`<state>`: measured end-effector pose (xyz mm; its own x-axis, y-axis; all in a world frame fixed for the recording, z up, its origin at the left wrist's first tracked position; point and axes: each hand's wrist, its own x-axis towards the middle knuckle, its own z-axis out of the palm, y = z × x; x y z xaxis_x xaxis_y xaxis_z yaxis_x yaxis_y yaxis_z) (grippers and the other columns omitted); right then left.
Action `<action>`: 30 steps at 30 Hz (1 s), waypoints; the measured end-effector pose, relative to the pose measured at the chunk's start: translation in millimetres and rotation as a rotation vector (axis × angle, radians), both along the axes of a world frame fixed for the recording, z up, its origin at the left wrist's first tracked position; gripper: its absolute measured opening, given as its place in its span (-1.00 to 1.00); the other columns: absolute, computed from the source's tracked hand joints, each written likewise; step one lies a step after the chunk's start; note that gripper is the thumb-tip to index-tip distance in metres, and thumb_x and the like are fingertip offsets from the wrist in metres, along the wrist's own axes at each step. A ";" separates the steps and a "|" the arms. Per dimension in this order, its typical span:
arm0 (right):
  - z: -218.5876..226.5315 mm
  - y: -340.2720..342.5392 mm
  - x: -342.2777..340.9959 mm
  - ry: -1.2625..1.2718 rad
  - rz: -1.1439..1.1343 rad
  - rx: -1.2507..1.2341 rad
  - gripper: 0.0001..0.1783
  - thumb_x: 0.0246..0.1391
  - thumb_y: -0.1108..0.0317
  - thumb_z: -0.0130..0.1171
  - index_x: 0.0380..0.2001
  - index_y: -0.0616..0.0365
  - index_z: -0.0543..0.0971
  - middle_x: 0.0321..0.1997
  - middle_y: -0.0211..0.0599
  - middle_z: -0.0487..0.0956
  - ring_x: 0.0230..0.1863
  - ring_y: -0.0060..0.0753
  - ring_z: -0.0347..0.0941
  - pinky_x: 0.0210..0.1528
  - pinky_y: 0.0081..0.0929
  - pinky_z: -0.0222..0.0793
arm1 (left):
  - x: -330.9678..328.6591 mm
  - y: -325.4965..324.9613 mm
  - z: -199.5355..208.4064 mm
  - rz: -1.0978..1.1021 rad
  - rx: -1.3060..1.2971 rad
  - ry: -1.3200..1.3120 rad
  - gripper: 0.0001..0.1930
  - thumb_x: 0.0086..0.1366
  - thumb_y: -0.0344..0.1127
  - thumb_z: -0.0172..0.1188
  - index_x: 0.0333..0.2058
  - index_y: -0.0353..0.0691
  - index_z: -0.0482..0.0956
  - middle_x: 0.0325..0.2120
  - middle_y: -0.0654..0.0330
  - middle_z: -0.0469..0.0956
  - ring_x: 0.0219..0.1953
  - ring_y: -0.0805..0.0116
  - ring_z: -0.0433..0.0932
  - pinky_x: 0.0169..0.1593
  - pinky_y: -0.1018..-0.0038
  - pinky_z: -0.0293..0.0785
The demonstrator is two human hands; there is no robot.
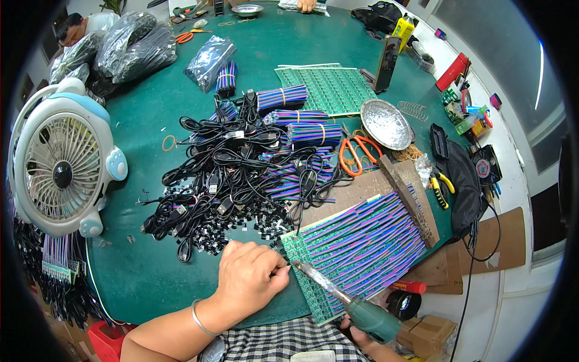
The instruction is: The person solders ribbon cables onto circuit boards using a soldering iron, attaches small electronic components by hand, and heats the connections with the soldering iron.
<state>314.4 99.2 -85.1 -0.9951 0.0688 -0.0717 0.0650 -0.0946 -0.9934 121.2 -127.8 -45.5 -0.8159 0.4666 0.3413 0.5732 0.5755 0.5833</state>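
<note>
My left hand (250, 274) is closed in a pinch at the left edge of a green circuit board panel (310, 295). What its fingertips hold is too small to make out. From the lower right, my right hand (360, 339) grips a green-handled soldering iron (371, 318), which partly hides it. The iron's tip meets the board's left strip close to my left fingertips. Rows of blue, pink and black wires (368, 241) run across the panel from this strip. A wooden bar (410, 202) lies over their far ends, and brown cardboard (332, 205) is underneath.
Black USB cables (226, 163) are heaped left of the panel, beside banded wire bundles (281, 98). Further right are orange-handled scissors (360, 155), a round metal dish (386, 125) and an upright phone (386, 63). A white fan (63, 175) stands at left. Behind, a person (90, 27) sits near plastic bags (136, 48).
</note>
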 end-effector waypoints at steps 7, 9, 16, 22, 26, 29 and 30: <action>3.5 2.9 9.8 -0.022 0.023 0.105 -0.42 0.05 0.26 0.21 0.12 0.15 0.28 -0.19 -0.24 0.55 -0.26 -0.36 0.51 -0.19 -0.44 0.42 | -0.1 0.5 0.0 -0.002 -0.014 0.003 -0.84 -0.19 -0.38 0.30 -0.66 -0.07 0.45 -0.69 0.39 0.44 -0.59 0.38 0.39 -0.37 0.40 0.18; 5.6 1.7 5.2 -0.029 0.030 0.135 -0.43 0.05 0.24 0.20 0.11 0.16 0.29 -0.20 -0.24 0.55 -0.27 -0.36 0.50 -0.19 -0.44 0.42 | -0.4 0.5 -0.7 -0.001 -0.013 0.004 -0.84 -0.19 -0.38 0.30 -0.66 -0.07 0.45 -0.69 0.39 0.44 -0.59 0.39 0.39 -0.38 0.41 0.18; 11.5 3.4 2.2 -0.048 0.060 0.240 -0.45 0.07 0.20 0.16 0.08 0.19 0.31 -0.23 -0.25 0.55 -0.27 -0.39 0.50 -0.19 -0.46 0.40 | -1.3 -0.5 -0.4 0.006 -0.015 0.011 -0.84 -0.19 -0.38 0.30 -0.65 -0.07 0.46 -0.69 0.40 0.44 -0.58 0.40 0.39 -0.38 0.41 0.18; 16.0 15.8 20.8 -0.073 0.052 0.345 -0.46 0.08 0.16 0.14 0.06 0.21 0.33 -0.26 -0.27 0.56 -0.28 -0.40 0.49 -0.19 -0.48 0.39 | -0.9 7.7 -1.8 -0.018 -0.003 0.006 -0.85 -0.19 -0.38 0.30 -0.66 -0.07 0.46 -0.69 0.40 0.44 -0.58 0.40 0.39 -0.38 0.41 0.17; 14.9 21.4 27.6 -0.081 0.105 0.396 -0.47 0.08 0.14 0.12 0.04 0.23 0.34 -0.28 -0.27 0.56 -0.28 -0.42 0.49 -0.18 -0.49 0.38 | -0.1 -4.6 -0.1 0.024 -0.009 -0.002 -0.85 -0.19 -0.38 0.30 -0.66 -0.07 0.47 -0.70 0.40 0.44 -0.58 0.40 0.39 -0.38 0.41 0.18; 19.3 21.1 25.2 -0.096 0.089 0.444 -0.47 0.09 0.12 0.10 0.03 0.24 0.35 -0.30 -0.28 0.56 -0.28 -0.43 0.49 -0.18 -0.49 0.37 | 0.4 1.9 -1.1 0.003 -0.006 -0.005 -0.86 -0.19 -0.38 0.30 -0.66 -0.07 0.47 -0.70 0.39 0.44 -0.58 0.39 0.39 -0.38 0.41 0.18; 20.7 18.5 21.6 -0.101 0.088 0.460 -0.47 0.09 0.11 0.10 0.03 0.25 0.35 -0.30 -0.28 0.57 -0.28 -0.43 0.49 -0.18 -0.50 0.37 | -0.5 2.3 -1.5 0.003 -0.008 -0.005 -0.86 -0.19 -0.38 0.30 -0.66 -0.07 0.47 -0.70 0.39 0.44 -0.58 0.39 0.40 -0.37 0.41 0.19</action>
<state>336.0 117.7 -64.4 -0.9882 0.0314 -0.1502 0.1513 0.3638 -0.9191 120.7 -125.5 -46.9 -0.8191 0.4667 0.3336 0.5685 0.5817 0.5818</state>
